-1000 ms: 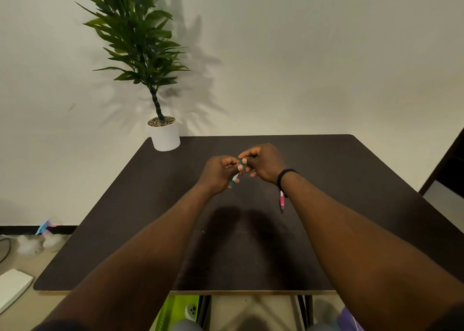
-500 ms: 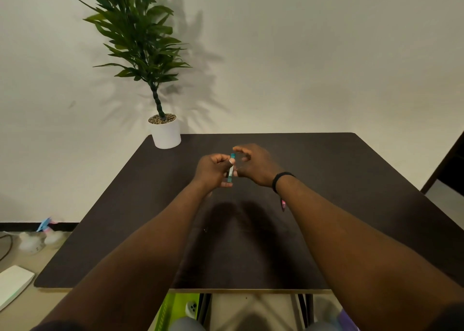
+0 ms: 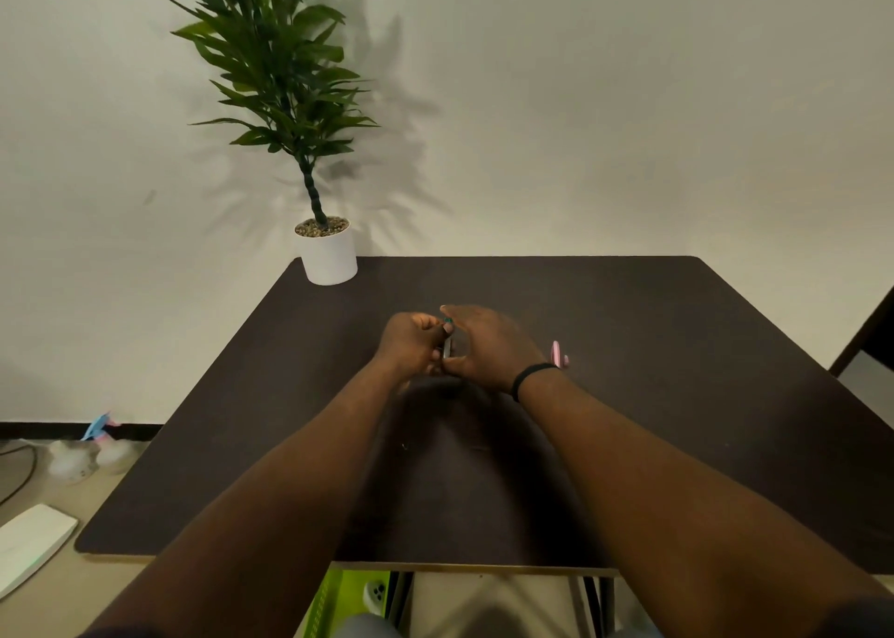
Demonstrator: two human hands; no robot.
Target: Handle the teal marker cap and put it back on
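1. I see the potted plant standing at the counter's far left corner, well apart from the work.
2. My left hand has its grip curled round the teal pen, held upright above the counter's middle.
3. My right hand cups it, thumb pinching the lower end; capping looks unfinished.
4. A pink pen lies untouched just beside the right wrist.

A plain home or office room: a dark brown square table against a bare off-white wall, a leafy green plant in a white cylindrical pot, cables on the beige floor.
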